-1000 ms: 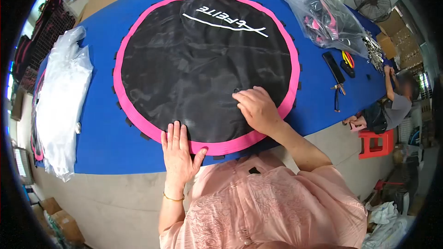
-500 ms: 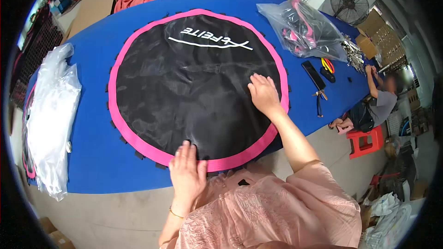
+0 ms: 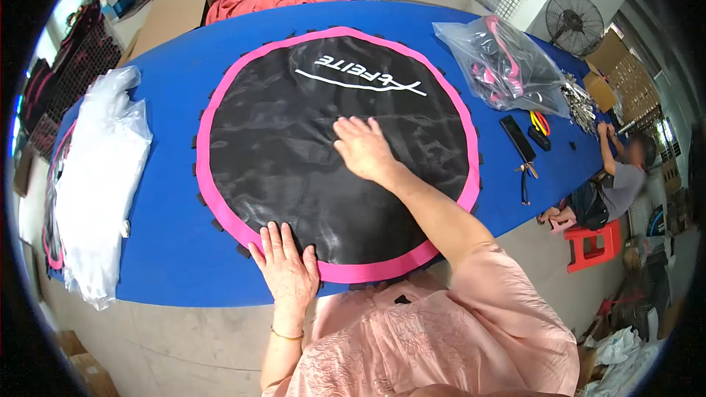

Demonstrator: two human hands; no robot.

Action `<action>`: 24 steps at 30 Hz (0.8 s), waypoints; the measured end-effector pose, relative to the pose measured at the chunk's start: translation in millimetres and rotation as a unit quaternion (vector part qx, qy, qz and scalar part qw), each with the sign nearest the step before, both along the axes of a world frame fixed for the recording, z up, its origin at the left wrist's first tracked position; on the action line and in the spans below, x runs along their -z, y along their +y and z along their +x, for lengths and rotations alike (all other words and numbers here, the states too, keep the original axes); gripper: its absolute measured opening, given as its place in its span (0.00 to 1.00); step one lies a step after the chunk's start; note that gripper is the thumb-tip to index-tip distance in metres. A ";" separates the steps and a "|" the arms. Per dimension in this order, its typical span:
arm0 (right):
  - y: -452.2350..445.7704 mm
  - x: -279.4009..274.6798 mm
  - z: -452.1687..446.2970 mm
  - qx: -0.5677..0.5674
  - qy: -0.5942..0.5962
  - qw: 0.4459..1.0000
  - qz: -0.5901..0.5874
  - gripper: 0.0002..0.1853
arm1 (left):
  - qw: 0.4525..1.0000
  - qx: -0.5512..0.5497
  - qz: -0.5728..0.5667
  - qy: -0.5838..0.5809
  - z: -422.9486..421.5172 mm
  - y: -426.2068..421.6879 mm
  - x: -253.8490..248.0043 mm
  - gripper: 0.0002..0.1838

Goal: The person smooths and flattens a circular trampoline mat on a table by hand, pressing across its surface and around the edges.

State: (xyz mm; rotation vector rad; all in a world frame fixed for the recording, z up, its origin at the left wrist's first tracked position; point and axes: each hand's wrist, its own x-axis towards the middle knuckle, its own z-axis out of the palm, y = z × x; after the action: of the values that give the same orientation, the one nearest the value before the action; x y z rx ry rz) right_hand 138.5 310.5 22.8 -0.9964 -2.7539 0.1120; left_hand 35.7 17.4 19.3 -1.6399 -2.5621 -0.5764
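A round black trampoline mat (image 3: 294,169) with a pink border and small black tabs round its edge lies flat on the blue table. White lettering near its far side reads upside down from here. My left hand (image 3: 287,265) rests on the near pink border, fingers spread over the edge of the black fabric. Near the middle of the mat, my right hand (image 3: 364,148) lies palm down with fingers stretched out. Neither hand holds anything. Slight wrinkles show in the fabric by the right fingertips.
Clear plastic bags (image 3: 95,184) lie at the table's left end. At the right are a bag with pink parts (image 3: 507,66), a phone (image 3: 518,138), scissors (image 3: 526,176) and a pile of metal pieces (image 3: 579,106). A co-worker (image 3: 621,176) sits beyond, near a red stool (image 3: 594,245).
My right hand has slid left across the mat, from near its right border to the middle. My left hand stays at the near border. The whole view has shifted slightly.
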 end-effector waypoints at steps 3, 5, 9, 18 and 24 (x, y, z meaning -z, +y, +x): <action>-1.4 3.9 -20.9 -0.021 0.000 0.999 0.028 0.28 | 1.000 0.005 0.008 -0.006 -0.8 -0.4 0.8 0.35; 9.6 1.9 -28.5 0.014 0.008 0.999 0.032 0.27 | 1.000 0.001 0.008 -0.008 -1.1 -0.1 0.0 0.35; 21.1 -3.6 -37.1 0.036 -0.007 0.999 0.013 0.26 | 1.000 0.000 0.010 -0.015 -0.3 0.1 -1.2 0.35; 5.3 -3.8 -44.4 -0.034 0.024 0.999 0.008 0.24 | 0.999 0.002 0.016 -0.032 -0.4 -0.4 -2.3 0.35; 1.9 1.1 -68.9 -0.045 0.055 0.997 -0.005 0.24 | 0.999 -0.003 0.013 -0.038 -0.7 -0.1 -4.0 0.35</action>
State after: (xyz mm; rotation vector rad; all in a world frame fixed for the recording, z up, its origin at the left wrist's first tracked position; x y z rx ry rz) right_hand 69.6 312.3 21.7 -0.8423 -2.7008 0.1895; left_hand 35.0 17.3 23.3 -1.6316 -2.5989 -0.6823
